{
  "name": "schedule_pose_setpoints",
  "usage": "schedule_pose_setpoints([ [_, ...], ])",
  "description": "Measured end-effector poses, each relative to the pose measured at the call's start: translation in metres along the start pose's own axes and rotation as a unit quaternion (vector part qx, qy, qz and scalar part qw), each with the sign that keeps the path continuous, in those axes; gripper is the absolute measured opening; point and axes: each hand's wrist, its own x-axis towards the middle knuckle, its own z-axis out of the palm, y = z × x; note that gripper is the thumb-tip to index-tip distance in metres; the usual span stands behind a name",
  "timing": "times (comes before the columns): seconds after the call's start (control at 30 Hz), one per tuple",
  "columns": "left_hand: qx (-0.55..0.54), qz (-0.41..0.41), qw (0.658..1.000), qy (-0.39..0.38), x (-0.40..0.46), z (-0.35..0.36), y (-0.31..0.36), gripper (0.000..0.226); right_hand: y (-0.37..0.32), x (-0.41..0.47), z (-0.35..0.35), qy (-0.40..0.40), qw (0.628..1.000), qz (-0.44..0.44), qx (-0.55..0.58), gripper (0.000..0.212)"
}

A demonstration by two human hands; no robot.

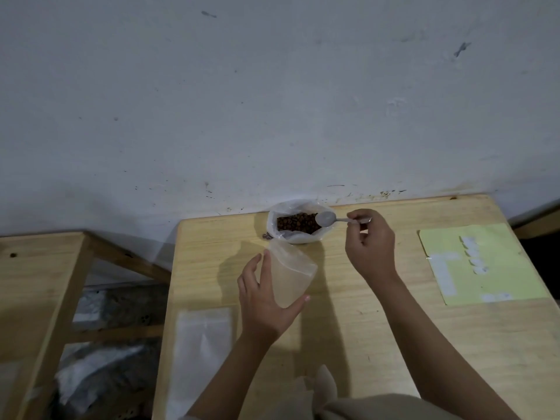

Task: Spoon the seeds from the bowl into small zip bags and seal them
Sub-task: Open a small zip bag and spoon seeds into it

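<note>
One heap of small dark brown seeds [298, 223] is seen in a white bowl lined with clear plastic [274, 221], which stands at the far edge of the pale wooden table [363, 328], against the wall. One small grey metal spoon [325, 219] is held over the bowl's right rim; whether anything lies in it cannot be made out. Its handle is pinched by the curled fingers of the right hand [371, 245]. One small clear zip bag [289, 275] is held just in front of the bowl by the left hand [265, 301], thumb and fingers wrapped round its lower part, mouth toward the bowl. One stack of flat clear bags [201, 356] lies at the near left, its count unreadable. One pale yellow sheet [485, 280] lies at the right, carrying blurred white labels.
</note>
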Motion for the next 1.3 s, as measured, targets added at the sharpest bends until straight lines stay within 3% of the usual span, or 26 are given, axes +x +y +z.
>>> schedule_pose_setpoints([
  [0.2,0.006,0.016,0.999,-0.029,0.014,0.002,-0.004,0.112,0.025,0.005,0.024,-0.047,0.996,0.049,-0.049,0.021],
  [0.4,0.019,0.010,0.999,-0.036,0.026,0.006,-0.007,0.111,0.042,0.002,0.035,0.049,0.958,0.266,0.092,0.019],
  [0.57,0.014,0.013,1.000,-0.015,0.027,0.007,-0.009,0.109,0.041,-0.002,0.032,0.103,0.931,0.311,0.162,0.021],
  [0.8,0.039,0.014,0.999,-0.012,0.028,0.005,-0.010,0.108,0.029,0.004,0.016,0.115,0.914,0.310,0.233,0.021],
  [0.97,0.054,0.004,0.998,-0.022,0.033,0.002,-0.011,0.107,0.010,0.006,0.002,0.074,0.931,0.259,0.244,0.023],
  [1.3,0.027,0.006,0.999,-0.022,0.035,0.002,-0.006,0.106,-0.012,-0.020,-0.004,-0.069,0.989,0.069,0.115,0.014],
])
